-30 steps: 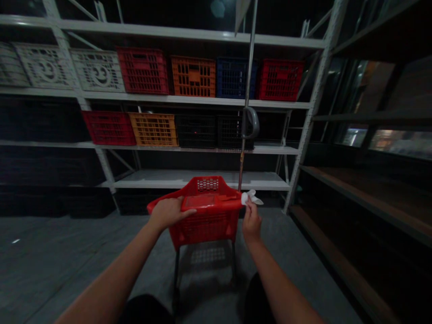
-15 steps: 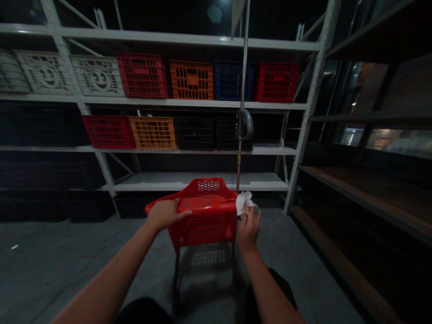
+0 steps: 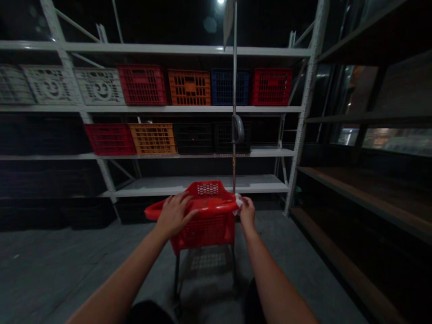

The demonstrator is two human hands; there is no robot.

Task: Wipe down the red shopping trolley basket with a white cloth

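Warehouse or stockroom, dimly lit. Ahead of the left hand [image 3: 173, 215] stands tall white steel racking [image 3: 189, 109], its tiers lined with slotted plastic crates: red crate [image 3: 142, 84], orange crate [image 3: 189, 87], blue crate [image 3: 224, 87], white lattice crate [image 3: 100, 86]. Right of the right hand [image 3: 247, 213] is dark industrial shelving with brown decks [image 3: 354, 193]. Bare grey concrete floor [image 3: 67, 261] lies below. A red perforated plastic basket trolley [image 3: 205, 225] is under both hands.

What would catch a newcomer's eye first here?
The red basket cart at centre, with the left hand laid on its rim and the right hand holding a white cloth at its right edge. Behind, a row of red, orange and blue crates brightens the dim grey shelving.
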